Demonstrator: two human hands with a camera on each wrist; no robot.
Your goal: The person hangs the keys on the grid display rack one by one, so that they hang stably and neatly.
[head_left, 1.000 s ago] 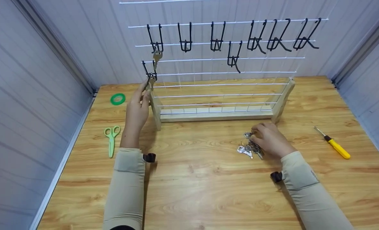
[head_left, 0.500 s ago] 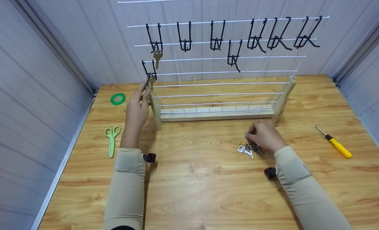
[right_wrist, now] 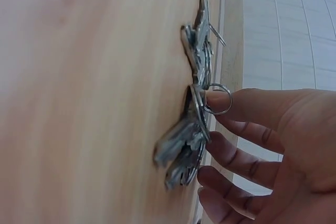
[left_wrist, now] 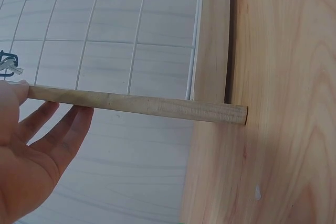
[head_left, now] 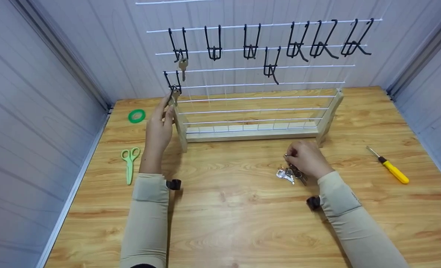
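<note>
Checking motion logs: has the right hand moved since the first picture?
Yes: the right hand shifted slightly left in the head view, farther from the yellow screwdriver.

In the head view, part of the keys [head_left: 281,174] is covered by the right hand [head_left: 306,159]; a marking on the right sleeve [head_left: 348,216] is too small to be read. The upper part of the rack [head_left: 252,134] is cut off by the top edge. In the left wrist view, the left hand [left_wrist: 31,169] and a hook [left_wrist: 3,72] are cropped at left. In the right wrist view, the keys are blurred and cannot be counted.
</note>
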